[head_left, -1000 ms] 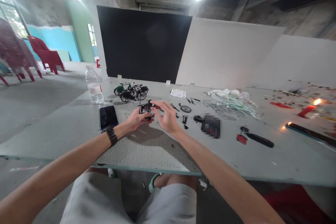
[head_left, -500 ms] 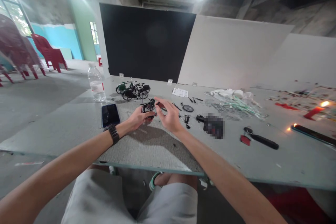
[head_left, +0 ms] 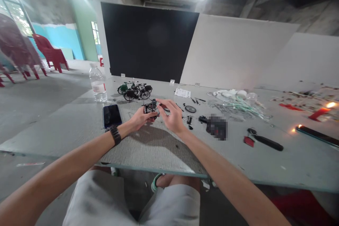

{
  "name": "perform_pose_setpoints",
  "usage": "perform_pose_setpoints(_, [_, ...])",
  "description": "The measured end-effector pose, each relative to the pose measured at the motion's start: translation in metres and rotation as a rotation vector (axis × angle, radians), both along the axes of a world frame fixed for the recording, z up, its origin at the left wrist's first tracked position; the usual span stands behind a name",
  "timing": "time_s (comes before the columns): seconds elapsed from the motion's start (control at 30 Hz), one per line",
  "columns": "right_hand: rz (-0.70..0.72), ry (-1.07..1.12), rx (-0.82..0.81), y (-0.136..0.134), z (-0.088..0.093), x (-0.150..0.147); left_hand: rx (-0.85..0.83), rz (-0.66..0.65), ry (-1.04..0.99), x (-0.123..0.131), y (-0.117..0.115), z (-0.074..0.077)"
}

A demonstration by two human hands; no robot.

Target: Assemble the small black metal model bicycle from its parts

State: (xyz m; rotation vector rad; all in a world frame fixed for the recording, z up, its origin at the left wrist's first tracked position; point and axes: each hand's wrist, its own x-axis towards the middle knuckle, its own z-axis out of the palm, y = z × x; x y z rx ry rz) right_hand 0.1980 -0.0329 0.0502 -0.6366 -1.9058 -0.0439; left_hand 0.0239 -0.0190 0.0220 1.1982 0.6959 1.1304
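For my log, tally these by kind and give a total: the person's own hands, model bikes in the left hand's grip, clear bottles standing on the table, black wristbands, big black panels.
Left hand and right hand: 2
Held model bike: 1
Clear bottle: 1
Black wristband: 1
Black panel: 1
Total: 6

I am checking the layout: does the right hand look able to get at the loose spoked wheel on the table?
Probably yes: the loose spoked wheel lies close to the right hand, and nothing visible covers it. The small black parts nearby look too low to block it.
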Motion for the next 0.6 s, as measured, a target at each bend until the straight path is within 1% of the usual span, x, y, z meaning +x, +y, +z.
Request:
perform_pose_setpoints(0.17, [0.011, -0.007, 0.007, -0.0002, 0.0002, 0.0005, -0.013, -0.024, 0.011, -0.0009, 0.0007, -0.0009])
perform_pose_setpoints(0.3, [0.020, -0.008, -0.014, -0.0011, 0.0020, 0.0005, -0.043, -0.028, -0.023, -0.0007, 0.0007, -0.0017])
perform_pose_setpoints(0.47, [0.039, 0.016, 0.010, 0.0001, 0.0036, 0.0010, -0.050, -0.026, -0.046, -0.0002, -0.0002, -0.0016])
perform_pose_setpoints(0.6, [0.050, 0.007, -0.037, 0.0016, 0.0022, 0.0022, -0.082, -0.013, -0.044, 0.0001, 0.0018, -0.0027])
